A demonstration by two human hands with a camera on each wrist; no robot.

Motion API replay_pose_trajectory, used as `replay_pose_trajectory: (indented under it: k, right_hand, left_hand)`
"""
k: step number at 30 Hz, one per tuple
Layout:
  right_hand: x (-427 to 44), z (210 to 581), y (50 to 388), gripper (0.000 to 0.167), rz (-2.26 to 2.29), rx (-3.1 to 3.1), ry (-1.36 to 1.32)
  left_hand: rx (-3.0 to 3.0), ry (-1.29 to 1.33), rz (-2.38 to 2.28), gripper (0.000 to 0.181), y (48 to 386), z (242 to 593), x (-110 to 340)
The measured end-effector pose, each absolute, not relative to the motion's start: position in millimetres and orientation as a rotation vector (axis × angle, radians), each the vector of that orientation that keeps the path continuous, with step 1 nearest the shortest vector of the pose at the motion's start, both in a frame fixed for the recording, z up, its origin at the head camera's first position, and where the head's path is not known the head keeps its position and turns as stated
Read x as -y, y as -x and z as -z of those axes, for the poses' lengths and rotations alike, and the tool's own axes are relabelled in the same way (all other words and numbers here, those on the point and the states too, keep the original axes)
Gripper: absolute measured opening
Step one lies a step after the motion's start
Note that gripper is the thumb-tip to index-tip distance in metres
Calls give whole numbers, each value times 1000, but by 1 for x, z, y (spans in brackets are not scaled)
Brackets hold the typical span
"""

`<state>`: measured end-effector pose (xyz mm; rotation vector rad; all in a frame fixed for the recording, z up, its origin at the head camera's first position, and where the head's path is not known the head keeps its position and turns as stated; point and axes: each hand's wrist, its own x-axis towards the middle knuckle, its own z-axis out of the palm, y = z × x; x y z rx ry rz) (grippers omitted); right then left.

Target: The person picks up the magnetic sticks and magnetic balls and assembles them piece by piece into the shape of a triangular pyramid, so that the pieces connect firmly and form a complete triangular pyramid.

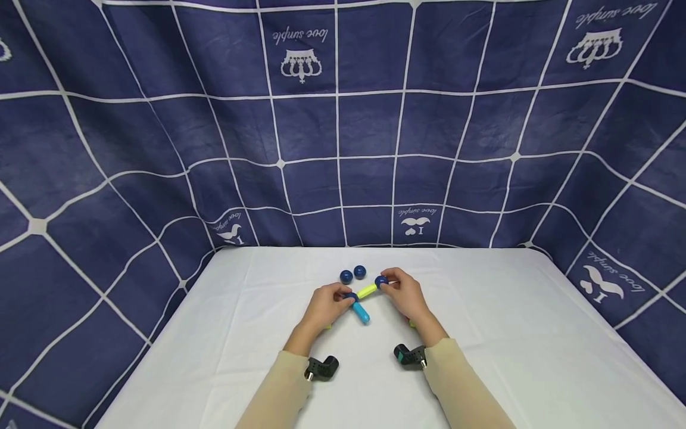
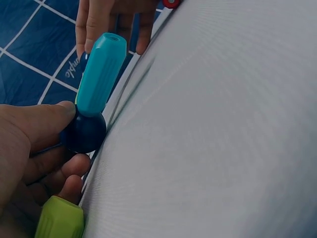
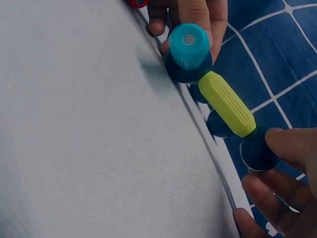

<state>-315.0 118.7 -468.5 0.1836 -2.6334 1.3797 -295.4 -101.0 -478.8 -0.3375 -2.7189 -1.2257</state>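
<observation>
My left hand pinches a dark blue ball that joins a light blue rod and a yellow-green rod. At the other end of the yellow-green rod is a second dark blue ball, held between the thumb and fingers of my right hand. The light blue rod points back toward my body in the head view. In the right wrist view its round end faces the camera. Fingers partly cover both balls.
Two loose dark blue balls lie just beyond my left hand on the white table. A green piece sits beside the left hand; another is partly hidden under the right forearm. A red piece shows at a wrist view's top edge.
</observation>
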Motion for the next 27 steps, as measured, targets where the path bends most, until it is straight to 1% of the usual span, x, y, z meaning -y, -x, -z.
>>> replay_pose_trajectory:
  k: [3, 8, 12, 27]
  right_hand:
    - [-118, 469, 315, 29, -1371, 2636, -178]
    - [-118, 469, 315, 28, -1351, 2655, -164]
    - [-119, 469, 314, 28, -1329, 2664, -169]
    - [-128, 464, 312, 23, -1238, 2751, -259]
  left_hand:
    - [2729, 353, 1216, 21, 296, 479, 102]
    - [2754, 451, 1222, 26, 294, 479, 104]
    - [2757, 494, 1237, 25, 294, 478, 106]
    - [2764, 428, 1208, 24, 295, 478, 106]
